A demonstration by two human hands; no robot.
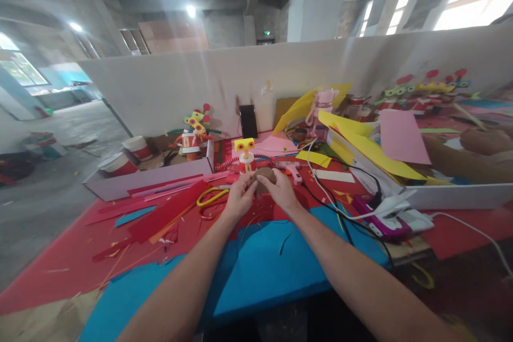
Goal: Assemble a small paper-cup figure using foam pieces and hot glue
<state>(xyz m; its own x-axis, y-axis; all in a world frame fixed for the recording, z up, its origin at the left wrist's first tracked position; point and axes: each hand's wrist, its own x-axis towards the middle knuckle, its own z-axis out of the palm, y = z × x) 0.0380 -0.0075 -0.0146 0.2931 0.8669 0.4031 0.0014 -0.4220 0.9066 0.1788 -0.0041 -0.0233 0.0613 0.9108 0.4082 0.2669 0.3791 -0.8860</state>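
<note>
My left hand (241, 195) and my right hand (279, 190) pinch a small brown piece (264, 179) from both sides, with their thumbs toward me. It looks like cardboard, but its exact shape is blurred. Just behind it stands a paper-cup figure (247, 160) with a yellow head, two round eyes and coiled arms. A pink glue gun (294, 172) lies right of my right hand. Yellow-handled scissors (212, 196) rest left of my left hand.
A white box (192, 168) at left holds cups and finished figures. Another white box (460, 196) at right carries yellow and pink sheets. A purple power strip (382, 219) with cables lies at right. Blue paper (260, 272) covers the near table edge; red strips (172, 214) lie left.
</note>
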